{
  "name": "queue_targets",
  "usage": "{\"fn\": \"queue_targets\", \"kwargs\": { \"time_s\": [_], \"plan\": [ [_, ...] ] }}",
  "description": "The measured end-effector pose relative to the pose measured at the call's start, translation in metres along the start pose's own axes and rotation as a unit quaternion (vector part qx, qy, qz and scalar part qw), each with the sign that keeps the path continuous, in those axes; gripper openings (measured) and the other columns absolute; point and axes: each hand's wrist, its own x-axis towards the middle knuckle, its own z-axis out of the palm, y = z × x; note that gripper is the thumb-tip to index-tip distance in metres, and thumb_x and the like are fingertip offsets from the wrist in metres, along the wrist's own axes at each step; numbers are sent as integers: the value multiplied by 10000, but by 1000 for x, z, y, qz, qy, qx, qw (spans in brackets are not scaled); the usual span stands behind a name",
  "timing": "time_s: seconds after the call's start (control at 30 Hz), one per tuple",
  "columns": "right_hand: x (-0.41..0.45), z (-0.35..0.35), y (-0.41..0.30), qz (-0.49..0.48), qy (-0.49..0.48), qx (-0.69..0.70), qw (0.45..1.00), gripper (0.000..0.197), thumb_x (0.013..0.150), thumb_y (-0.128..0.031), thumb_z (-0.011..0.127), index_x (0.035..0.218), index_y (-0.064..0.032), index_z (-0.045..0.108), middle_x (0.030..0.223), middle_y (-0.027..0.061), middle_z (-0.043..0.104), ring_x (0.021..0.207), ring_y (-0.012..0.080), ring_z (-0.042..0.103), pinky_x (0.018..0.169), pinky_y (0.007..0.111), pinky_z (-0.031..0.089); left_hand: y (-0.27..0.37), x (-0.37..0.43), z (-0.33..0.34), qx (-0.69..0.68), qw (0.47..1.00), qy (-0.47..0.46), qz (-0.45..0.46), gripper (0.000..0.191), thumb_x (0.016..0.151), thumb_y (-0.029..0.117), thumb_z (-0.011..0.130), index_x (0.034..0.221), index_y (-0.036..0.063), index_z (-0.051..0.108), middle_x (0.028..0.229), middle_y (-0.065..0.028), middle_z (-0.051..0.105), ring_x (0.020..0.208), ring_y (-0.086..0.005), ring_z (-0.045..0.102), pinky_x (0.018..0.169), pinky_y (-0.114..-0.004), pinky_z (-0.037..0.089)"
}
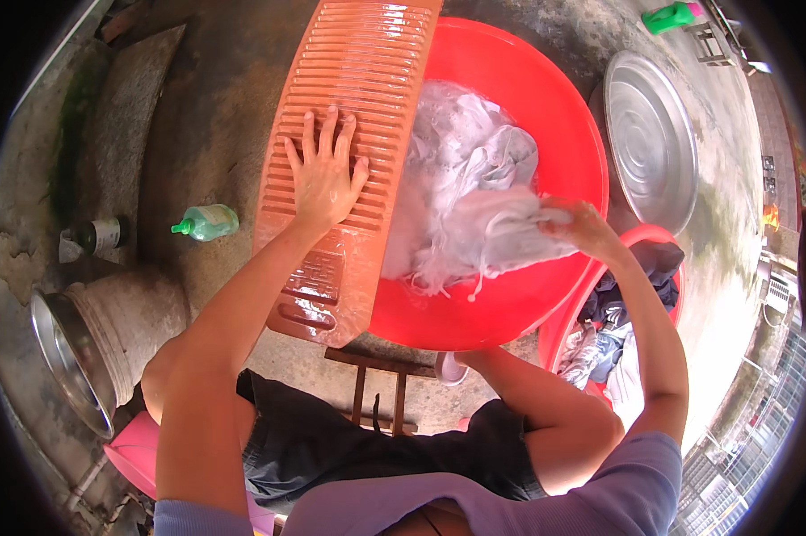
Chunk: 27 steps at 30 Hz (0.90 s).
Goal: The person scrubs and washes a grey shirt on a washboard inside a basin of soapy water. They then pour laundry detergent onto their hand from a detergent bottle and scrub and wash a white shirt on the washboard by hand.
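My left hand (326,177) lies flat with fingers spread on the ridges of an orange-brown washboard (363,74). The washboard lies across the left side of a large red plastic basin (544,87). At the basin's right side, my right hand (577,228) grips the edge of a wet, pale grey garment (490,221) with a drawstring hanging from it. The rest of the wet cloth is bunched in soapy water (410,248) in the middle of the basin. Some fingers of my right hand are blurred or hidden by cloth.
Right of the basin are a round metal basin (651,134) and a red tub (557,335) of clothes (617,328). On the left stand a green-capped bottle (214,222) and a bucket (131,321) topped by a metal bowl (64,355). A green bottle (671,18) is far right.
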Motion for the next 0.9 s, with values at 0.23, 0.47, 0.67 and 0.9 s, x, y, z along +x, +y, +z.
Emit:
{"fn": "queue_targets", "kwargs": {
  "time_s": [0.23,0.47,0.67,0.9],
  "plan": [
    [93,9,56,59,-271,-571,773,528,747,-463,563,1057,-37,599,1054,161,600,1005,284,559,861,379,435,7,2,5,-17,1000,-8,6,560,818,288,460,1335,130,312,1420,-85,216,1315,-346,134,1010,-600,106],
    [246,95,14,11,154,-339,928,693,709,-456,627,1281,-144,392,1332,155,323,1206,338,344,956,531,299,14,3,4,-21,1000,-13,11,557,810,269,456,1329,117,323,1416,-100,222,1312,-363,132,1007,-597,111],
    [171,159,61,-246,3,-450,859,394,641,-383,644,905,-91,634,966,117,558,978,279,501,859,469,378,3,0,0,-10,1000,-12,2,557,810,269,458,1329,121,321,1415,-95,221,1307,-363,144,1002,-597,132],
    [25,94,59,6,-309,-421,853,482,753,-511,531,896,-63,635,913,149,609,938,321,553,828,429,407,7,5,4,-17,1000,-7,8,596,807,326,465,1345,134,295,1410,-91,218,1312,-346,129,1012,-599,115]
  ]
}}
